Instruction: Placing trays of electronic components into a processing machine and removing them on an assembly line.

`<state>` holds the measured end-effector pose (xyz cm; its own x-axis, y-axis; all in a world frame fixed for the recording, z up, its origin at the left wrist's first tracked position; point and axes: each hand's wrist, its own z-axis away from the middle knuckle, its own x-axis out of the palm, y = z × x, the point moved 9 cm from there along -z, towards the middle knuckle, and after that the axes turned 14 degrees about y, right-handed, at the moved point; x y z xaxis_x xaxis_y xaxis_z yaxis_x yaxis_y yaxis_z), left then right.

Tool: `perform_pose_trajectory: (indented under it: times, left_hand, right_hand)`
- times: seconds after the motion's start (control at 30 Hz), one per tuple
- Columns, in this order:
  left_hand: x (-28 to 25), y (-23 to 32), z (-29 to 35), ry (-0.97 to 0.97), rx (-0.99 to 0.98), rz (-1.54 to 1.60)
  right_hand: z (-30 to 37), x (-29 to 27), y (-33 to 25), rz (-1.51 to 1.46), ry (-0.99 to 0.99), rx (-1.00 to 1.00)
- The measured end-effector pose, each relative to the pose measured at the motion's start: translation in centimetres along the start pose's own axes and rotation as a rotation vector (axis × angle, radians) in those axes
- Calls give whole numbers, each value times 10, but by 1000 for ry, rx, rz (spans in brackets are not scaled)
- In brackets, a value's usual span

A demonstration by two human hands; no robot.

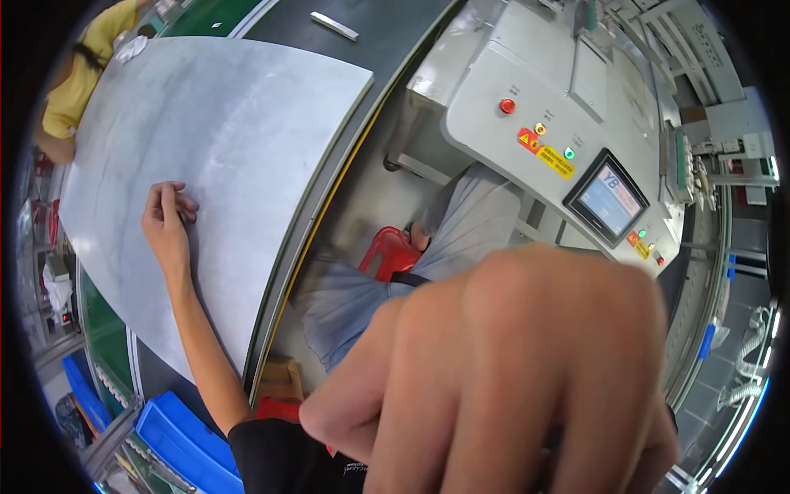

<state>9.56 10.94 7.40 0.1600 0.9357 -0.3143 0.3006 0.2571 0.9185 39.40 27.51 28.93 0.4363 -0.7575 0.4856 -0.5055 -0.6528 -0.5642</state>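
The left hand [170,207] lies slack on a grey board [239,107]; near right, the right hand [518,354] curls, whether gripping I can't tell.

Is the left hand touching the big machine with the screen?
No, the left hand is over the pale grey board, with a gap between it and the machine.

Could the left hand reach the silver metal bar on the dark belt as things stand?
Probably not without leaning: the left hand is over the flat pale-grey board, well short of the silver metal bar, though nothing visible blocks the way.
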Motion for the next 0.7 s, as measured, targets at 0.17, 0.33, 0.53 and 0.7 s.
perform_pose_trajectory:
  times: [0.17, 0.33, 0.53, 0.7]
  left_hand:
    - [1, 2, 2, 18, -17, -20]
    - [12, 10, -2, -4, -2, -7]
    - [6, 3, -7, 15, -10, -17]
    - [-18, 5, 0, 78, -36, -69]
  right_hand:
    - [-9, 0, 18, -34, -50, 20]
    - [-19, -1, 35, -57, -105, 50]
    - [-28, -9, 53, -108, -182, 64]
    - [-40, -77, 125, 341, 268, 479]
